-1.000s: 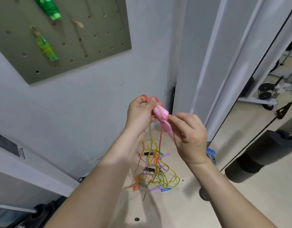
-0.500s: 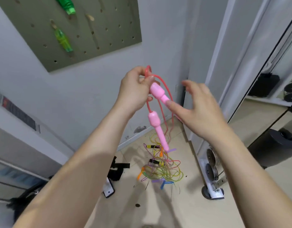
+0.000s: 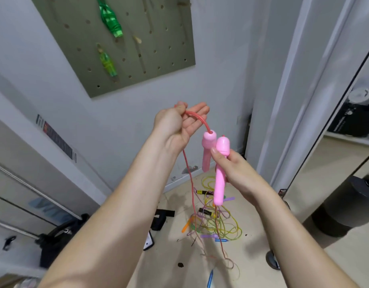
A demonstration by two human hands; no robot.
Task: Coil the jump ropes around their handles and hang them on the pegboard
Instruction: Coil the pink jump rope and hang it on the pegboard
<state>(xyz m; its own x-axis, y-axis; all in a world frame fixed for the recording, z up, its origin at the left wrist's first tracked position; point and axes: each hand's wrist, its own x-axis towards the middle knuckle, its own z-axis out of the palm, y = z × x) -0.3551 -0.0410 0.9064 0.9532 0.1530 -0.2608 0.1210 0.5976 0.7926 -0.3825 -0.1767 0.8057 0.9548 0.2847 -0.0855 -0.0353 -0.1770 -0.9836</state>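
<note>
Grips near pink handle [image 3: 219, 183] in right hand [image 3: 237, 171], just off centre toward 4 o'clock. Thumb on the bulbous head, fingers curled round behind the shaft, closed firmly on it. Holds it upright, head up, slim end pointing to 6 o'clock.

Pinches red cord [image 3: 197, 117] in left hand [image 3: 177, 127], at centre and a little toward 12 o'clock. Thumb presses the cord against the forefinger side; remaining fingers nearly straight, palm turned toward the camera. Carries the cord in an arc across the palm toward 4 o'clock and into the top of far pink handle [image 3: 207, 154]. Hangs that one head-up just beside the near handle; touching or not, cannot tell.

Trails a second run of the same cord from below the left wrist down toward 6 o'clock. Ends on the floor [image 3: 283, 256], in and past a pile of loose ropes [image 3: 219, 223]: yellow, purple and orange strands with assorted handles.

Faces pegboard [image 3: 75, 48] on the wall at 11 o'clock. Shows two coiled ropes hung there: upper green rope [image 3: 111, 20] and lower green rope [image 3: 107, 63].

Notes black bag [image 3: 54, 244] at 8 o'clock and a lone blue handle [image 3: 209, 278] at 6 o'clock, near the frame edge.
</note>
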